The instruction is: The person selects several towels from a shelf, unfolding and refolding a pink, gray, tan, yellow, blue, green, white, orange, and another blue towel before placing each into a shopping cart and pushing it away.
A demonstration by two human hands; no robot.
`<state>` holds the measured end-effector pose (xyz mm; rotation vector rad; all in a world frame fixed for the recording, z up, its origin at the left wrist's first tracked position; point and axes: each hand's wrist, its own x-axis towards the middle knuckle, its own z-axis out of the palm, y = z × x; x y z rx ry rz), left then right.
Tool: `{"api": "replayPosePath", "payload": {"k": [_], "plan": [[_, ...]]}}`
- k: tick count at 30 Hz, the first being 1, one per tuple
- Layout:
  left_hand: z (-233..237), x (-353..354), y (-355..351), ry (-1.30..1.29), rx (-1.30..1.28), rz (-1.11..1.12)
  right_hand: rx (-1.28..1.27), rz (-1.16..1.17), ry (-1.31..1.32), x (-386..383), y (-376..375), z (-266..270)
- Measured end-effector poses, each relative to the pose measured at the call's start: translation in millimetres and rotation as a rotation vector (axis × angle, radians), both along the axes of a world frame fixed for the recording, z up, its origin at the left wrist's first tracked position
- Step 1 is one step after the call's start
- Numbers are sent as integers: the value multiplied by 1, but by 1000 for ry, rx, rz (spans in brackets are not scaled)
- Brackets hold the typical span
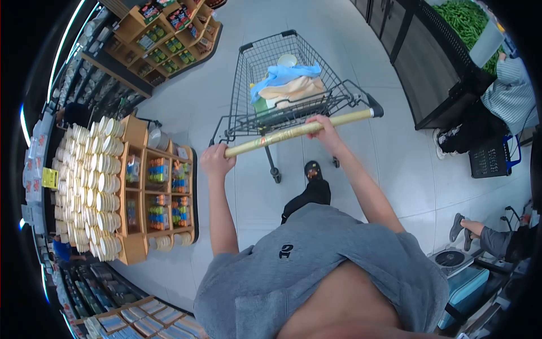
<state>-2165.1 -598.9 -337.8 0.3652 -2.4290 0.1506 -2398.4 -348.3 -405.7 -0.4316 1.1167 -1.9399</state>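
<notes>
A wire shopping cart [243,73] stands in front of me, with a pale yellow handle bar [271,138] across its near side. My left hand [217,162] is wrapped round the bar's left end. Right of the bar's middle, my right hand [323,129] grips it too. Inside the basket lie a light blue cloth [288,74] and a cream cloth [296,88], heaped together. A round pale bowl-like item [287,60] is behind them, and something green [261,107] shows at the near left.
Wooden shelving [134,226] with stacked white bowls [96,186] stands on the left; another display [169,42] is ahead left. At right are a dark produce stand [423,62], a person in a striped top [511,96] and a black basket [490,159]. Another person's legs show lower right.
</notes>
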Motion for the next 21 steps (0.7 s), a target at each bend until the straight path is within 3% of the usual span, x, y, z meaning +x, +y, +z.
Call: {"api": "replayPosePath", "payload": {"k": [4, 12, 21], "plan": [[-10, -40, -33, 33, -27, 65, 119, -17, -82, -34, -20, 15], [-13, -141, -79, -31, 94, 134, 164, -27, 279, -149, -81, -5], [-17, -237, -110, -24, 91, 102, -146, -214, -147, -241, -141, -11]]}}
